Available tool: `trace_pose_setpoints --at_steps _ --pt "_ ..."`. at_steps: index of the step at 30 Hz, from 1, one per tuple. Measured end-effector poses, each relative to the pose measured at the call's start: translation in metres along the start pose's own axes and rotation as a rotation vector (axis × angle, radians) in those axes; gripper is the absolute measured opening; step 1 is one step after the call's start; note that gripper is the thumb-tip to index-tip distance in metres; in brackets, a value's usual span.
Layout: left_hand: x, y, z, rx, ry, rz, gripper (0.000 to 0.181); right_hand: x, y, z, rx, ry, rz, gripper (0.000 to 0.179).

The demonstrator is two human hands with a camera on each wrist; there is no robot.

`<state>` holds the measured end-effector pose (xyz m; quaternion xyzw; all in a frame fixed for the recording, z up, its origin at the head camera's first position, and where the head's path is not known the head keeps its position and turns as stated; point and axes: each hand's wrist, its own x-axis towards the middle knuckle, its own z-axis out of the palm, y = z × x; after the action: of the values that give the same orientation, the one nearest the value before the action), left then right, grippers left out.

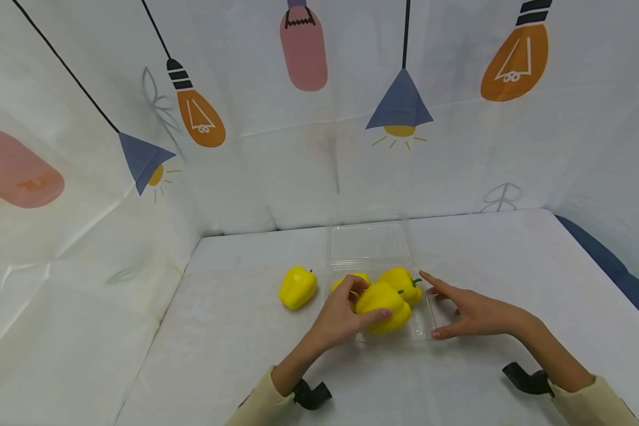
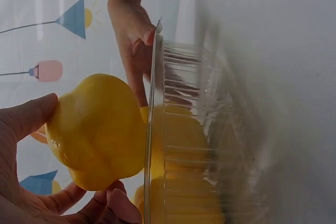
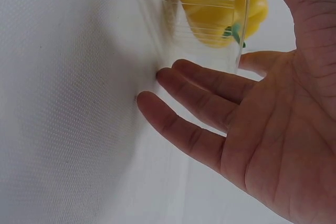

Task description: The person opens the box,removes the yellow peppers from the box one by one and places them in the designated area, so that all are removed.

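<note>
My left hand [image 1: 341, 316] grips a yellow bell pepper [image 1: 383, 306] between thumb and fingers. In the left wrist view that pepper [image 2: 100, 129] is level with the rim of a clear plastic container [image 1: 420, 328], partly over it. Inside the container lie two more yellow peppers, one at the back right [image 1: 400, 281] with a green stem and one at the left [image 1: 358, 277], partly hidden by my left hand. My right hand [image 1: 479, 310] is beside the container's right wall, fingers spread and holding nothing; in the right wrist view its fingers [image 3: 194, 95] extend past the wall.
Another yellow pepper [image 1: 298, 288] lies on the white table [image 1: 218, 343], left of the container. The container's clear lid [image 1: 370, 241] is folded back toward the patterned curtain [image 1: 298, 160] behind the table. A dark blue object [image 1: 607, 254] shows beyond the right table edge.
</note>
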<state>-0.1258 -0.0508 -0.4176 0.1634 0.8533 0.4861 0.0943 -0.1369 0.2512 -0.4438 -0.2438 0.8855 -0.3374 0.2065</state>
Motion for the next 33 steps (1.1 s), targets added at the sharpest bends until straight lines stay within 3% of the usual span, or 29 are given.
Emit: trace_pose_setpoints --at_steps 7,15,33 --pt "-0.001 -0.006 -0.009 -0.014 0.044 0.037 0.056 -0.001 -0.003 -0.001 0.0 -0.004 0.016 0.107" --pt "-0.007 -0.007 -0.022 -0.004 0.098 0.019 0.061 -0.001 -0.002 -0.001 0.002 -0.007 0.017 0.107" --pt "-0.016 -0.015 -0.052 0.034 0.364 0.01 0.067 0.0 -0.001 -0.001 0.001 -0.004 0.023 0.108"
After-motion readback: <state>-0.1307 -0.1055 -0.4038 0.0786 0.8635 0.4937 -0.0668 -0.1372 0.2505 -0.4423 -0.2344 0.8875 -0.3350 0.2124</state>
